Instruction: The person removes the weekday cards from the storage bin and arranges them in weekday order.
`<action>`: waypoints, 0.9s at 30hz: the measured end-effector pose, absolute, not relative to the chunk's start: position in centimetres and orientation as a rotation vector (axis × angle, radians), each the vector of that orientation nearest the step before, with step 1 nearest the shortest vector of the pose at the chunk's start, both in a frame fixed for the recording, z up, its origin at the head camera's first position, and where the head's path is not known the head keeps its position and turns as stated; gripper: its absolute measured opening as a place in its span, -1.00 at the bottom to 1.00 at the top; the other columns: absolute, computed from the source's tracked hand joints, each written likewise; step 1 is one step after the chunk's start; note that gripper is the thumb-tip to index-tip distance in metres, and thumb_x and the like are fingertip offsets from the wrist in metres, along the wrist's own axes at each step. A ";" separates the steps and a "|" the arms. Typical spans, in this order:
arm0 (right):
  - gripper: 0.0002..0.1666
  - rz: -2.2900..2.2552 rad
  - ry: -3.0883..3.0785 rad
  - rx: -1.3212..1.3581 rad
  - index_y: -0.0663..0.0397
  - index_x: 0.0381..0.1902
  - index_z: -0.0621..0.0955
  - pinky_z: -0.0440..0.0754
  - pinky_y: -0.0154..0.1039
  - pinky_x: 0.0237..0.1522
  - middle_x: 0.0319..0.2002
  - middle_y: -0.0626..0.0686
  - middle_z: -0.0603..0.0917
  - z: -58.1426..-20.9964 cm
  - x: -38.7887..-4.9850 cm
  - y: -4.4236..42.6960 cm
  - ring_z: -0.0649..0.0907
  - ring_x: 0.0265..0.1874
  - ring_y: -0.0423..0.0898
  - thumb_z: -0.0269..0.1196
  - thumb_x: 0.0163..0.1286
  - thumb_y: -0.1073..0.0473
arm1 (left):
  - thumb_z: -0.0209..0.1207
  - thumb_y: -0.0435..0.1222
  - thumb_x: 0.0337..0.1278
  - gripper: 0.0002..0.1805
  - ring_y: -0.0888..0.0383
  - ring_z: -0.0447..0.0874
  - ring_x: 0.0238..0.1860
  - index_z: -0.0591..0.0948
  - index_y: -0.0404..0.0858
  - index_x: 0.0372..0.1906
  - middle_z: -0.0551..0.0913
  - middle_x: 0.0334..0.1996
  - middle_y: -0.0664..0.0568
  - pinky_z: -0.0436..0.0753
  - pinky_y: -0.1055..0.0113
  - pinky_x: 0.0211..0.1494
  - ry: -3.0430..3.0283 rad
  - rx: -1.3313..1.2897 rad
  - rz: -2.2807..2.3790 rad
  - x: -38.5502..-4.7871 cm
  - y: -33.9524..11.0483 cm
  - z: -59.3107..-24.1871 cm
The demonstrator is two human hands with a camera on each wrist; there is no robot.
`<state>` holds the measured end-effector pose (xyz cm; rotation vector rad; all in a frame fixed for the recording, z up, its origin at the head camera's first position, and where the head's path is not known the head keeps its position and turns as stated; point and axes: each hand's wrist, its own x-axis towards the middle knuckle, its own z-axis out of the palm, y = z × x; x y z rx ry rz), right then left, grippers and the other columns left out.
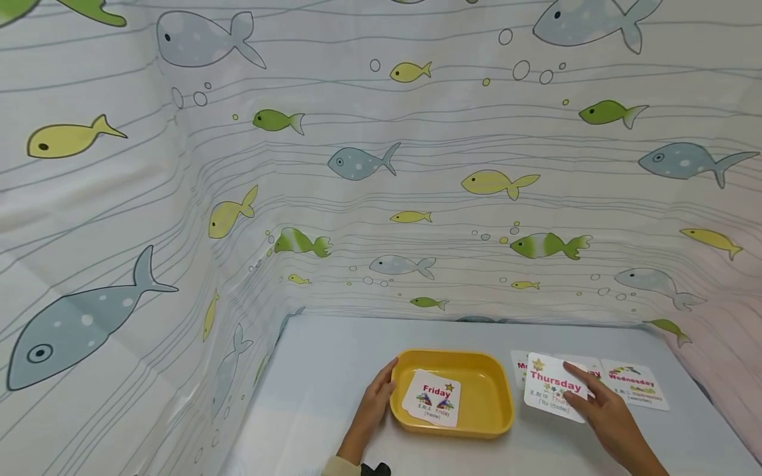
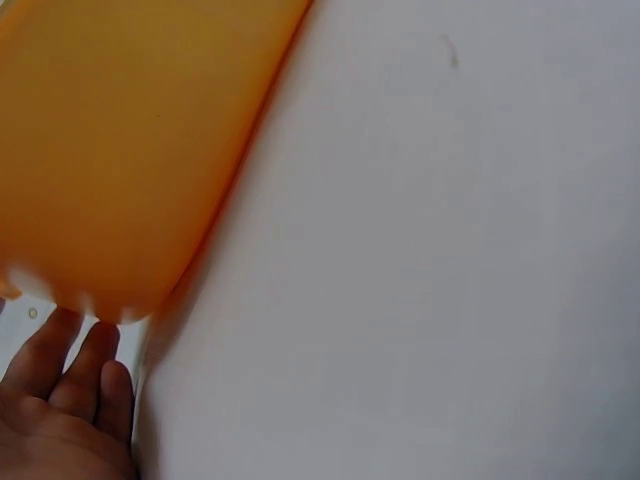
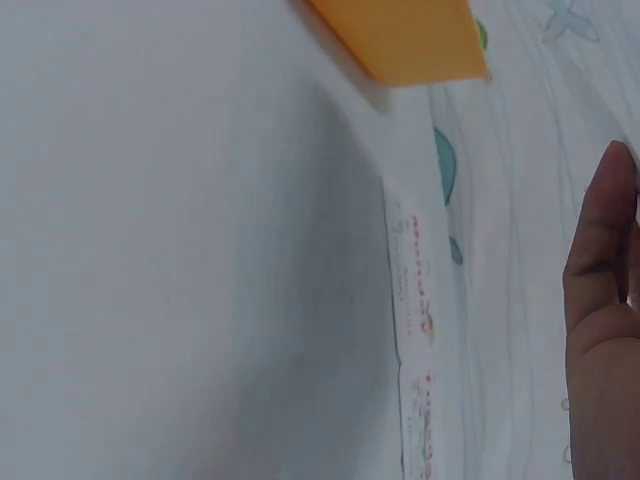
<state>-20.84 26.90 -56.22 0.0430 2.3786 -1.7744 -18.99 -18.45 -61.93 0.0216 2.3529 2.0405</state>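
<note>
My left hand [image 1: 372,403] holds the left side of a yellow plastic tray [image 1: 485,430]; in the left wrist view its fingertips meet the tray's outer wall. A white card reading Friday [image 1: 436,398] lies inside that tray, toward its left. To the right of the tray, my right hand [image 1: 610,416] pinches a Thursday card [image 1: 550,403] by its right side, raised and tilted over the table. Behind it the Monday card [image 1: 518,365] and another card [image 1: 594,364] are partly covered. The Wednesday card [image 1: 635,387] lies flat at the row's right end.
The white table [image 1: 321,370] is bounded at the back and sides by a hanging curtain [image 1: 357,198] printed with fish and wavy lines. The row of cards lies between the tray and the table's right edge.
</note>
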 end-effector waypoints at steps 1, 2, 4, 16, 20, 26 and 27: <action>-0.12 -1.765 2.358 0.064 -0.06 0.57 0.20 0.68 -0.45 -0.28 0.46 -0.07 0.12 -56.5 -20.6 27.3 0.55 -0.21 -0.42 0.28 0.40 -0.04 | -0.10 -0.19 0.54 -0.48 -0.01 0.10 0.58 0.30 0.09 0.51 0.22 0.55 0.08 0.15 0.07 0.61 2.348 0.021 2.042 -19.0 -18.5 -61.9; -0.11 -1.748 2.348 0.083 -0.07 0.57 0.19 0.66 -0.43 -0.31 0.44 -0.05 0.13 -56.8 -20.4 27.6 0.54 -0.22 -0.40 0.29 0.39 -0.05 | -0.11 -0.19 0.54 -0.48 0.01 0.09 0.59 0.30 0.11 0.51 0.22 0.55 0.10 0.17 0.14 0.61 2.340 0.016 2.044 -18.9 -18.5 -61.9; -0.09 -1.699 2.314 0.114 -0.13 0.58 0.18 0.65 -0.43 -0.24 0.48 0.00 0.10 -57.4 -20.2 28.2 0.54 -0.17 -0.41 0.29 0.38 -0.09 | -0.11 -0.18 0.55 -0.49 0.04 0.09 0.59 0.30 0.15 0.50 0.22 0.55 0.13 0.16 0.17 0.61 2.331 0.011 2.044 -18.9 -18.5 -61.9; -0.05 -1.245 2.422 0.137 0.01 0.48 0.37 0.63 0.16 0.15 0.50 0.39 0.19 -59.7 -20.3 28.2 0.58 0.04 -0.04 0.38 0.21 -0.21 | -0.11 -0.16 0.54 -0.49 0.03 0.11 0.58 0.32 0.17 0.49 0.23 0.54 0.15 0.12 0.00 0.60 2.343 -0.015 2.038 -18.7 -18.5 -61.9; -0.11 -1.250 2.413 0.169 0.04 0.43 0.43 0.64 -0.19 -0.15 0.27 0.31 0.54 -60.3 -20.2 27.7 0.62 -0.20 -0.10 0.43 0.17 -0.07 | -0.11 -0.16 0.54 -0.49 -0.01 0.10 0.58 0.31 0.12 0.50 0.23 0.55 0.09 0.11 -0.04 0.60 2.352 0.000 2.038 -18.8 -18.4 -61.9; -0.19 -1.087 2.508 0.080 0.04 0.39 0.47 0.66 0.17 0.01 0.29 0.35 0.51 -60.8 -20.0 27.5 0.63 -0.05 0.07 0.39 0.23 -0.08 | -0.11 -0.19 0.54 -0.48 0.00 0.10 0.59 0.31 0.10 0.51 0.23 0.55 0.09 0.11 0.00 0.60 2.358 0.009 2.030 -18.8 -18.4 -61.8; -0.20 -1.050 2.527 0.051 0.04 0.40 0.47 0.61 0.29 0.06 0.34 0.38 0.46 -60.8 -20.0 27.4 0.62 0.03 0.15 0.39 0.24 -0.09 | -0.11 -0.19 0.54 -0.48 0.01 0.10 0.59 0.31 0.10 0.50 0.23 0.55 0.10 0.10 0.00 0.61 2.355 0.001 2.033 -18.8 -18.4 -61.8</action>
